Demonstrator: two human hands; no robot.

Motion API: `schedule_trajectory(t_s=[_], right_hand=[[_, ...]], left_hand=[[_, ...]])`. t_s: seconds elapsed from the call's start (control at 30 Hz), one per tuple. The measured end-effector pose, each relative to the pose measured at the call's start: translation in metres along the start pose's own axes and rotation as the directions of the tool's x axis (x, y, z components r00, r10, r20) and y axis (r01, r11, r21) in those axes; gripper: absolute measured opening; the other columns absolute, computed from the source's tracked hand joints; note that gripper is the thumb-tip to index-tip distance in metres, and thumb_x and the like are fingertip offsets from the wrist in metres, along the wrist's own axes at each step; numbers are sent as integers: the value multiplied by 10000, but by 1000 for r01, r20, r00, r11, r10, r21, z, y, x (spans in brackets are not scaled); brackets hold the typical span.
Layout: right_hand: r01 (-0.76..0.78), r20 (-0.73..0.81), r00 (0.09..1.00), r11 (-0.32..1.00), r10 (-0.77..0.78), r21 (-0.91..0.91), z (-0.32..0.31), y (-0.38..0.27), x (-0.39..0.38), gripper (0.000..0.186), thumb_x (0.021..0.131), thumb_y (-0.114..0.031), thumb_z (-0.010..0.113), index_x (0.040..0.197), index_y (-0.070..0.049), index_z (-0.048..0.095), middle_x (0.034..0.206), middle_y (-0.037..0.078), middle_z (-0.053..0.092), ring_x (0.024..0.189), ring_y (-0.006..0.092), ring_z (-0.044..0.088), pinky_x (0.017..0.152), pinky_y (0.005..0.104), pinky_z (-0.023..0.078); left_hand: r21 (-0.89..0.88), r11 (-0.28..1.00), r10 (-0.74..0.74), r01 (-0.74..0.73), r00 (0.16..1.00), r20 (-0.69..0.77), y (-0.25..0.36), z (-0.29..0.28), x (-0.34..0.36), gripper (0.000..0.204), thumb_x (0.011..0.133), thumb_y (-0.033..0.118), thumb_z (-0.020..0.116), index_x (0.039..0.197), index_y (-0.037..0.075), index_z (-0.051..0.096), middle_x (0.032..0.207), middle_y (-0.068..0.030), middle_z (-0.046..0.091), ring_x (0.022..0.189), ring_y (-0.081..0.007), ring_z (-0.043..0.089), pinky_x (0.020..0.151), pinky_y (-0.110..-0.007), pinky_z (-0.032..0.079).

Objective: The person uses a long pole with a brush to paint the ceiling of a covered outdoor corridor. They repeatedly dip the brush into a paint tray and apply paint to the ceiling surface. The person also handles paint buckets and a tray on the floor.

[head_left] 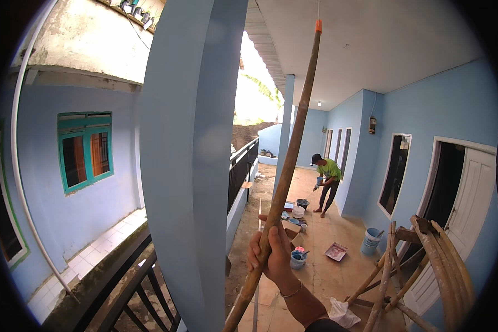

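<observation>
My right hand (pixel 268 249) is closed round a long bamboo pole (pixel 296 149), its forearm rising from the lower edge. The pole slants from the bottom edge up toward the white ceiling (pixel 371 30) and has an orange piece (pixel 318 25) at its top; whether that touches anything is unclear. A tall blue pillar (pixel 182 166) stands just left of the pole. My left hand is out of view.
Bamboo scaffolding (pixel 442 254) occupies the lower right, near a white door (pixel 465 205). Paint buckets (pixel 371 243), a tray (pixel 336 251) and a white cloth (pixel 343 313) lie along the tiled porch. A co-worker (pixel 331 180) bends by the wall. Black railing (pixel 149 282) borders the left.
</observation>
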State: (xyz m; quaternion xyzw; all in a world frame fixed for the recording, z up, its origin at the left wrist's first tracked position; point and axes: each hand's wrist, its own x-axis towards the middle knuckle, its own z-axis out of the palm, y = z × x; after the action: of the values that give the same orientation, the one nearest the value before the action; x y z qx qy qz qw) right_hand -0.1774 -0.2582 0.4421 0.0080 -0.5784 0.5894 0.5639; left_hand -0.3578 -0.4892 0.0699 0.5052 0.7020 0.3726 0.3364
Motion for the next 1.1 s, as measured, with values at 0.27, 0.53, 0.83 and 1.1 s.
schedule_trajectory(t_s=[0.27, 0.53, 0.83, 1.1], right_hand=[[-359, -405, 822, 916, 401, 180, -40, 73, -159, 262, 1075, -327, 500, 1085, -65, 490, 797, 85, 506, 658, 228, 554, 632, 431, 518], [-500, -785, 343, 807, 517, 313, -136, 166, -312, 276, 1007, -272, 625, 835, -129, 464, 625, -7, 485, 495, 136, 509, 483, 337, 476], [-471, -813, 34, 727, 582, 500, -252, 211, -400, 203, 961, -199, 649, 922, -77, 492, 651, 30, 505, 501, 153, 522, 473, 356, 478], [-562, -821, -43, 666, 569, 491, -425, 214, -388, 237, 990, -142, 567, 1105, -53, 380, 713, 95, 537, 545, 211, 575, 485, 387, 536]], left_hand=[[-29, 1000, 10, -7, 996, 93, -8, -29, -28, 216, 939, 163, 585, 1037, 8, 700, 880, -252, 696, 796, -347, 680, 724, -448, 505], [35, 998, -58, 50, 955, 292, -25, -30, -81, 218, 942, 162, 583, 1045, 9, 698, 887, -254, 696, 805, -349, 681, 727, -448, 505], [186, 959, -278, 213, 835, 475, 1, 12, -108, 220, 945, 161, 580, 1053, 9, 697, 896, -257, 697, 815, -352, 683, 731, -447, 505], [328, 904, -412, 273, 757, 507, 87, 136, -18, 222, 948, 159, 578, 1061, 9, 695, 903, -260, 697, 823, -355, 685, 734, -447, 505]])
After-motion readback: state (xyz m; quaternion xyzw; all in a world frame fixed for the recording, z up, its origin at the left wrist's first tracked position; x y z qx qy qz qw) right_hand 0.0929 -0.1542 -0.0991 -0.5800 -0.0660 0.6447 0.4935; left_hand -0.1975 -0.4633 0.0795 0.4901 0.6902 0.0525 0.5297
